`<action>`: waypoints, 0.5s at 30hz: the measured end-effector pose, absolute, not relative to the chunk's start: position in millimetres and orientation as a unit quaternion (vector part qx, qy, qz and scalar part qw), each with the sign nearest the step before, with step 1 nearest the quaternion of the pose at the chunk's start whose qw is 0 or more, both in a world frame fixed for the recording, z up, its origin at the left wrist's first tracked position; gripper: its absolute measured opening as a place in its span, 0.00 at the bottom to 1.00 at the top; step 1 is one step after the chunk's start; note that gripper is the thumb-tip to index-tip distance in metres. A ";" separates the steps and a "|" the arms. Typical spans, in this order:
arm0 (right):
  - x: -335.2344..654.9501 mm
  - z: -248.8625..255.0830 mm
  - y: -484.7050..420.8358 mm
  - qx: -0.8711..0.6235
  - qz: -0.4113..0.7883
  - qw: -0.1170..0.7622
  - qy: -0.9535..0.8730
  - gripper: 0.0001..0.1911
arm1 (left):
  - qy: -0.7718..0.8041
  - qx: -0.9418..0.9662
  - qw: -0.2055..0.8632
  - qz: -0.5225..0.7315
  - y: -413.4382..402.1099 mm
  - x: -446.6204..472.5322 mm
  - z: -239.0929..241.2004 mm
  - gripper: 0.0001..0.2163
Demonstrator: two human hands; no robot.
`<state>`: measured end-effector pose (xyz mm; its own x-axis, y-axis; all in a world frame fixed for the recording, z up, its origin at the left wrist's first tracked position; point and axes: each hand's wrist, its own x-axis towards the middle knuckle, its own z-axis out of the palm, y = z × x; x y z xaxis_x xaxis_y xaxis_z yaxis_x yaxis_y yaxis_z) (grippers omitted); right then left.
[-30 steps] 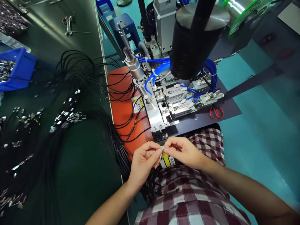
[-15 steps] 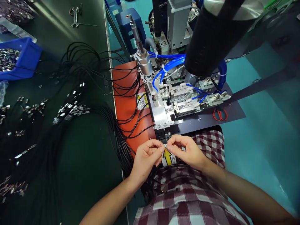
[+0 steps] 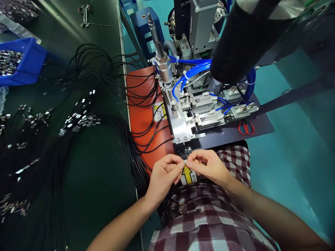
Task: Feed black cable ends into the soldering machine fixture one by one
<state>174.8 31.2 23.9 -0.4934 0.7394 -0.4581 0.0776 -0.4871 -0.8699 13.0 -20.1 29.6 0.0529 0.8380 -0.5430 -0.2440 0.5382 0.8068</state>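
Between the fingertips of both hands sits a small silvery metal connector piece (image 3: 185,161), mostly covered by the fingers. My left hand (image 3: 165,174) pinches its left end, thumb against forefinger. On the other side my right hand (image 3: 205,165) pinches it the same way. Both hands are held close to my body, just in front of the machine's near end. Below the fingertips lies a label with a yellow arrow (image 3: 187,174). Several black cables (image 3: 136,164) run over the orange pad (image 3: 141,118) to the left of my hands.
The metal fixture machine (image 3: 180,129) with blue air tubes (image 3: 195,71) stands ahead. Red-handled scissors (image 3: 246,128) lie on its grey base. On the dark table at left are cable ends with metal connectors (image 3: 81,118), a blue bin (image 3: 32,62) of metal parts and a wrench (image 3: 85,16).
Both hands keep their pinch on the small connector piece and have hardly moved. The camera view has shifted slightly.
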 end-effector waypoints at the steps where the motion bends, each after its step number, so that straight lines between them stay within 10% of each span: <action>1: 173.9 25.0 29.8 -0.455 0.726 0.230 -0.462 0.12 | 0.559 0.265 0.675 0.401 -20.3 12.9 29.2 0.09; 15: 180.5 30.4 33.1 -0.476 0.675 0.235 -0.512 0.10 | 0.551 0.267 0.691 0.385 -18.2 12.4 33.4 0.11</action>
<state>180.5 33.1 30.4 -0.4360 0.8051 -0.4021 0.1703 -0.3650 -0.9153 12.4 -18.2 33.4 0.0970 0.8259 -0.5554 -0.2374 0.5611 0.7930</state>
